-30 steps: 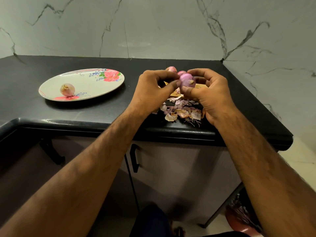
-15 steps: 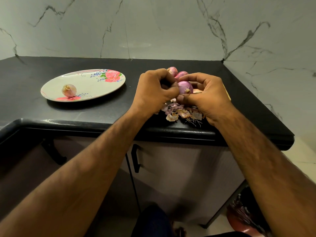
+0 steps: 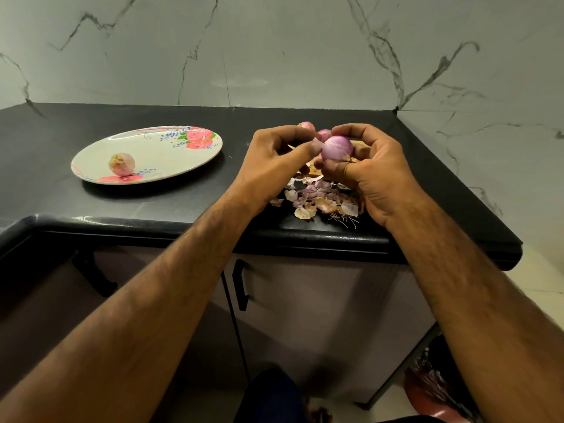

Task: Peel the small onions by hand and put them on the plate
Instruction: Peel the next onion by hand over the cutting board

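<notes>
Currently right hand (image 3: pixel 375 175) grips small round purple onion (image 3: pixel 337 149) between curled fingers and thumb, above papery peel scraps (image 3: pixel 320 199) on glossy black surface (image 3: pixel 183 203). Left hand (image 3: pixel 274 160) pinches its side, fingers curled. Risk: slick bulb may squirt out and roll off the edge, missing floral oval plate (image 3: pixel 198 166).

The left hand (image 3: pixel 274 161) and right hand (image 3: pixel 377 178) hold a purple onion (image 3: pixel 337 149) over peels (image 3: pixel 320 200)
</notes>
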